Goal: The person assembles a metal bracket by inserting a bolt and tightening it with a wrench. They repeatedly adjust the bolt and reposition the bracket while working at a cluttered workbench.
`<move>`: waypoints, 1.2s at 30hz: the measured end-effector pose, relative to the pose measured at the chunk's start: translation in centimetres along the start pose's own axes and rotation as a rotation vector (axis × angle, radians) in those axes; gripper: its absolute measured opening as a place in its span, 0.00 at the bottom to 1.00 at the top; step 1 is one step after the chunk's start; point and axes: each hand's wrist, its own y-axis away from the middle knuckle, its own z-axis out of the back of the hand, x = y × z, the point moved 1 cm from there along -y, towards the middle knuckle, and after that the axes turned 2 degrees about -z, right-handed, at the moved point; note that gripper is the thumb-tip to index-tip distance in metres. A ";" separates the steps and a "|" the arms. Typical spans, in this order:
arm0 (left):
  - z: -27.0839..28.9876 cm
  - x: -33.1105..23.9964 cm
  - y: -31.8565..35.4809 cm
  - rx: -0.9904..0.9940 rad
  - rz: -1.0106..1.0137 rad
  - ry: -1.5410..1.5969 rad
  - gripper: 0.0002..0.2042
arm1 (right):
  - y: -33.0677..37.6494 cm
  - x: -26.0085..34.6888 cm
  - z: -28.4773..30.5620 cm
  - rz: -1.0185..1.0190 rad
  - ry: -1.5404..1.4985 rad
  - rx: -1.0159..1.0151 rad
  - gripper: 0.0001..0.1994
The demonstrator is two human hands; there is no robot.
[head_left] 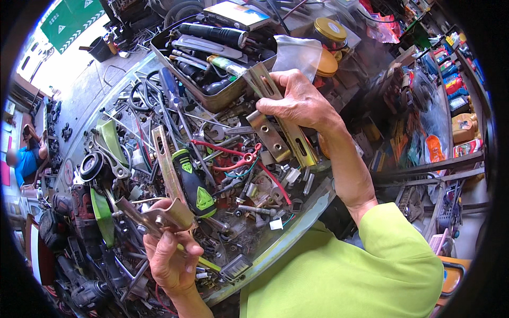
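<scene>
My left hand is closed at the lower left on a metal bracket, with a bolt through its bent plate. From that bracket a slotted metal bar stretches away over the pile; whether they are joined I cannot tell. Higher up on the right, my right hand grips a slotted metal bracket, yellowish and channel-shaped. Against it sits a short bent plate with holes. Between my hands lie a black-and-green screwdriver handle and a red-handled tool.
Bolts, nuts and hand tools cover the bench, whose pale edge curves before me. A metal tray of tools stands at the back, beside round yellow-lidded tins. Power drills crowd the lower left. Another person is at the far left.
</scene>
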 end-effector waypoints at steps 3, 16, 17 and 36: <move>0.3 0.0 0.0 0.036 0.008 0.014 0.27 | 0.2 0.3 0.1 0.022 0.077 -0.016 0.19; -0.5 0.2 -0.7 0.114 -0.055 -0.020 0.34 | 2.0 2.3 -1.8 0.457 0.276 -0.266 0.08; -0.8 0.3 -0.7 0.065 -0.078 -0.011 0.36 | 2.1 2.6 -2.1 0.534 0.426 -0.173 0.07; -1.5 -0.5 -0.6 0.079 0.024 0.035 0.42 | 4.0 2.8 -4.6 0.399 0.738 0.167 0.05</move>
